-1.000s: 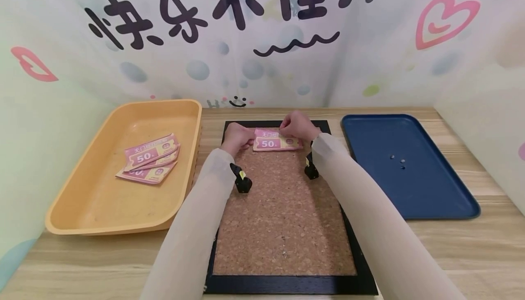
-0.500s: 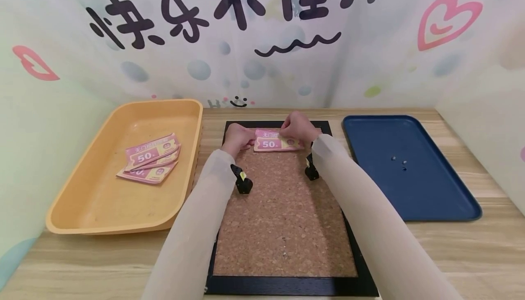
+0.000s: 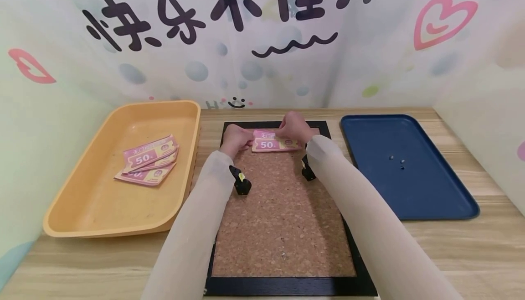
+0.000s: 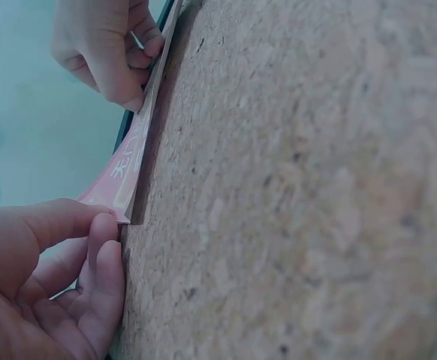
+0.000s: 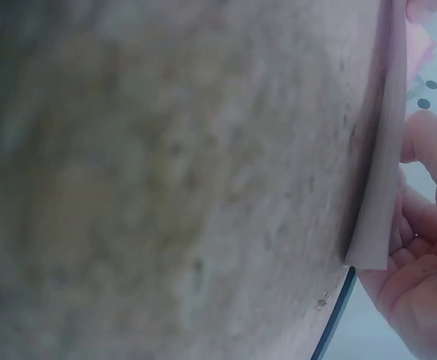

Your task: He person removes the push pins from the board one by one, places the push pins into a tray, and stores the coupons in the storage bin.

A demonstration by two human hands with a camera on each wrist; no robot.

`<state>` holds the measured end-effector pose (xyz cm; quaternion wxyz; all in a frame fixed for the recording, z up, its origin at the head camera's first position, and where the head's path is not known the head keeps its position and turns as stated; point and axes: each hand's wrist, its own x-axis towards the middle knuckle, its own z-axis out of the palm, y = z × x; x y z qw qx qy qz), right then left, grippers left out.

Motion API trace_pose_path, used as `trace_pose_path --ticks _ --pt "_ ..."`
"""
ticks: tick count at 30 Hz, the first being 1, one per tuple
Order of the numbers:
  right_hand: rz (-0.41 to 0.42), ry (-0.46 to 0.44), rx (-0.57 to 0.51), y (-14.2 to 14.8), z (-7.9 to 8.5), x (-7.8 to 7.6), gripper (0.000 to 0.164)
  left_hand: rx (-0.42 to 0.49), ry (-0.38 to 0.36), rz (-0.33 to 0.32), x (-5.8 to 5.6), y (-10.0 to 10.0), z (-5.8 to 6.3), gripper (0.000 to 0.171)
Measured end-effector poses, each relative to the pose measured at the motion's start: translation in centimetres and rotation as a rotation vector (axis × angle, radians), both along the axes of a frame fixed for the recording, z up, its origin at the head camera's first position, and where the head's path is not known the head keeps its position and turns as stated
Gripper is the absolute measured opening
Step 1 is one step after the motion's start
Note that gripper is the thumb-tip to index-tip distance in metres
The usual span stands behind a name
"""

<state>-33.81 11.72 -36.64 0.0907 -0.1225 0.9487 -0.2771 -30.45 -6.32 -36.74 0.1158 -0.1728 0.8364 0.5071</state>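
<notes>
A pink and yellow "50" paper coupon (image 3: 266, 144) lies along the top of a cork board (image 3: 283, 218) in a black frame. My left hand (image 3: 236, 138) pinches the coupon's left end between thumb and finger; in the left wrist view that end of the coupon (image 4: 121, 176) bends up off the cork. My right hand (image 3: 294, 127), fingers curled, touches the coupon's upper middle. Whether it pinches the paper or something small is hidden by the fingers. In the right wrist view the coupon's right end (image 5: 376, 232) also stands off the cork, beside the right hand (image 5: 429, 247).
To the left is a yellow-orange tray (image 3: 110, 209) with several similar coupons (image 3: 149, 158) fanned in it. A blue tray (image 3: 430, 199) on the right holds a few tiny objects (image 3: 402, 161), too small to identify. A printed cloth wall (image 3: 197, 72) closes off the back.
My right hand has shifted slightly left along the coupon, covering more of its middle. The left hand keeps its hold on the left end, and the coupon stays in place.
</notes>
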Motion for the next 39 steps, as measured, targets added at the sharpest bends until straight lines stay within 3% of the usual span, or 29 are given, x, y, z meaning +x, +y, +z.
trace_pose_path --ticks 11,22,39 --pt "-0.037 -0.047 -0.011 0.1 0.5 0.4 0.035 0.005 -0.007 0.011 -0.1 0.4 0.1 0.015" --pt "0.051 -0.051 -0.126 1.1 0.3 0.1 0.022 0.012 0.0 -0.005 0.0 -0.1 0.0 0.015" --pt "0.045 -0.067 -0.153 0.9 0.0 -0.1 0.007 -0.015 -0.003 -0.009 -0.1 -0.1 -0.1 0.014"
